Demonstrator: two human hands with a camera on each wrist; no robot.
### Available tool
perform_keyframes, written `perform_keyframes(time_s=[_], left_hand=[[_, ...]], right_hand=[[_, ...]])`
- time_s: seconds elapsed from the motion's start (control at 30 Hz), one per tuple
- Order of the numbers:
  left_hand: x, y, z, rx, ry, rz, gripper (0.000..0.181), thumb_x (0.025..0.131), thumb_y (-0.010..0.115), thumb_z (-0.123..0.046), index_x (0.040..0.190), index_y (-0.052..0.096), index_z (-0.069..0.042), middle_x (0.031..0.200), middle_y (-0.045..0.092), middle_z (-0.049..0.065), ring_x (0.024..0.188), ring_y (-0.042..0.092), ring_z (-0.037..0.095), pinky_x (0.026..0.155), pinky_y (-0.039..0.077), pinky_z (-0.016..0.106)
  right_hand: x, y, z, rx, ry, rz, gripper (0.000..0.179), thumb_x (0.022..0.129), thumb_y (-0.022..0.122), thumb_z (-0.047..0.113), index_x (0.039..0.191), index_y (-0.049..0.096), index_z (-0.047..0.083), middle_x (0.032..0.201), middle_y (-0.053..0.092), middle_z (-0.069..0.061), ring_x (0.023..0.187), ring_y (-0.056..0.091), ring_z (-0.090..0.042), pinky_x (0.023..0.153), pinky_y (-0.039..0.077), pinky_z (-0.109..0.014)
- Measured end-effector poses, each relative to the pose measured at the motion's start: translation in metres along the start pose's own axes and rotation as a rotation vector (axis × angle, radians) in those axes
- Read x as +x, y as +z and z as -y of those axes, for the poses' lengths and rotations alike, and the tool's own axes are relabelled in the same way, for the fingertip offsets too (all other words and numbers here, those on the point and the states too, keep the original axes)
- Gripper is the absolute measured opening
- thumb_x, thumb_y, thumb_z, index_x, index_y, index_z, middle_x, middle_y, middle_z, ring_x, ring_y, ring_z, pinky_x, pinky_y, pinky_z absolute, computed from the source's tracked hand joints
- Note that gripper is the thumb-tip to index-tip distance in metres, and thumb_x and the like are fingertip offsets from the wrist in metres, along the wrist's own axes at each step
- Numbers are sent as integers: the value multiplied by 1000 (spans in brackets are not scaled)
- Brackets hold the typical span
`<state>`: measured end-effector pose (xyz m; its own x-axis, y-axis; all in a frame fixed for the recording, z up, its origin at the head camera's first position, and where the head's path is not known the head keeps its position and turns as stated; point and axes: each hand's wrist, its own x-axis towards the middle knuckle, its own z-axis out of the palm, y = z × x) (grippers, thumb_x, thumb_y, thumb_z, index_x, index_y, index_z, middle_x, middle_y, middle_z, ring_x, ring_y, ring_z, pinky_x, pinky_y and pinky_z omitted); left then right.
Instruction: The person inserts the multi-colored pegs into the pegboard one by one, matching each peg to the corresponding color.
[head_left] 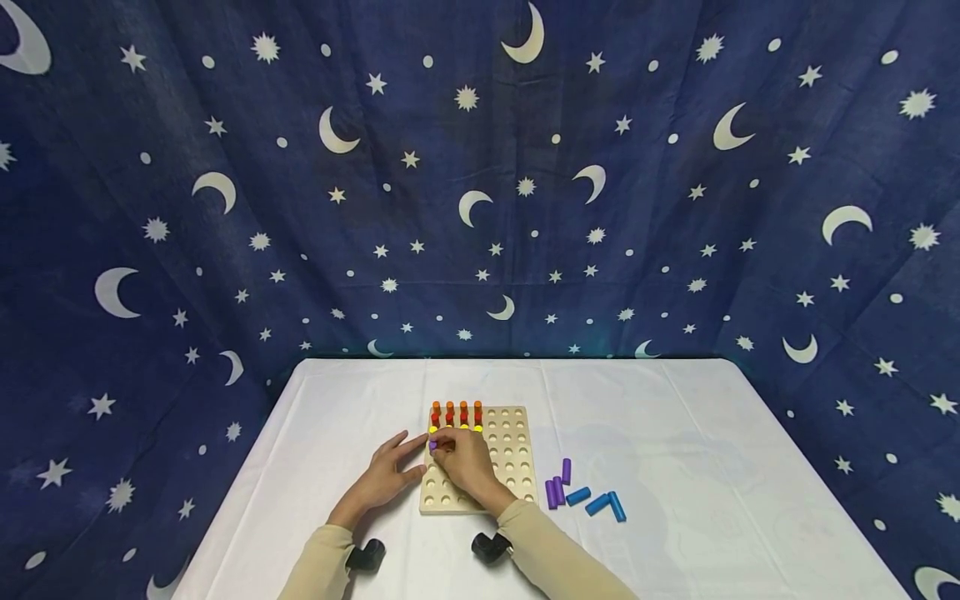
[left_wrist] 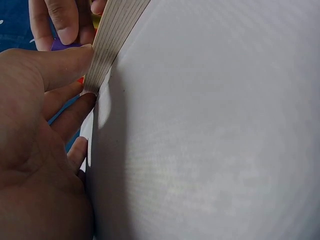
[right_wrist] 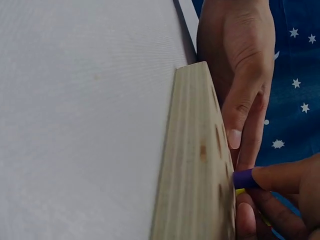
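My right hand pinches a purple peg at the left edge of a wooden peg board. In the right wrist view the peg stands at the board's face, its far end between thumb and fingers. Beside that same edge lies my left hand, fingers spread and mostly straight, with the thumb touching the board in the left wrist view. Rows of orange pegs, red pegs and yellow pegs fill the far left part; the right hand partly hides the yellow row.
Right of the board, loose purple pegs and blue pegs lie on the white tablecloth. Behind the table hangs a dark blue curtain with moons and stars. A black wrist mount projects near the right sleeve.
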<state>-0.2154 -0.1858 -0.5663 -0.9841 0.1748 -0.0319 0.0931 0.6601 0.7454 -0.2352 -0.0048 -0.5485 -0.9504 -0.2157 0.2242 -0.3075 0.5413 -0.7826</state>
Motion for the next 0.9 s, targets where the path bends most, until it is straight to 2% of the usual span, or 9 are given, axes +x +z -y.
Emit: perform_keyframes(time_s=[0.17,0.3,0.43,0.63,0.77,0.9], left_hand=[[-1,-1,-1,-3,4,7,54,90,71,-29,141,55,-20,155,34,26,143,27,52,111,23,73],[-1,-1,-1,14,3,4,55,89,71,-29,141,56,-21,154,34,26,142,27,52,111,23,73],[1,-1,-1,20,-7,8,55,89,72,-30,141,55,-22,154,34,26,143,27,51,111,22,72],[2,-1,-2,34,-35,12,55,89,71,-29,141,55,-22,155,35,24,144,27,50,112,22,72],[3,0,-3,34,-68,23,56,89,71,-30,142,54,-23,156,34,22,146,25,48,112,21,72],[3,1,-3,36,-70,24,57,88,71,-31,142,54,-23,156,34,21,145,25,48,112,22,72]], right_hand=[[1,-7,2,-3,-17,32,17,82,75,7,99,75,12,88,75,1,75,65,-3,68,52,-19],[2,-20,9,31,-31,52,16,84,75,8,99,74,11,93,76,0,79,69,-7,72,55,-22],[1,-38,17,44,-61,46,15,86,74,10,101,74,11,94,76,0,84,70,-11,75,57,-27],[-4,-69,22,84,-94,37,15,88,73,13,102,74,10,96,76,0,88,69,-13,75,57,-26],[-7,-86,18,92,-100,27,13,89,72,14,102,74,13,96,75,2,87,68,-11,73,57,-23],[-10,-102,13,87,-98,7,14,88,73,13,101,74,16,94,75,4,86,67,-11,71,55,-21]])
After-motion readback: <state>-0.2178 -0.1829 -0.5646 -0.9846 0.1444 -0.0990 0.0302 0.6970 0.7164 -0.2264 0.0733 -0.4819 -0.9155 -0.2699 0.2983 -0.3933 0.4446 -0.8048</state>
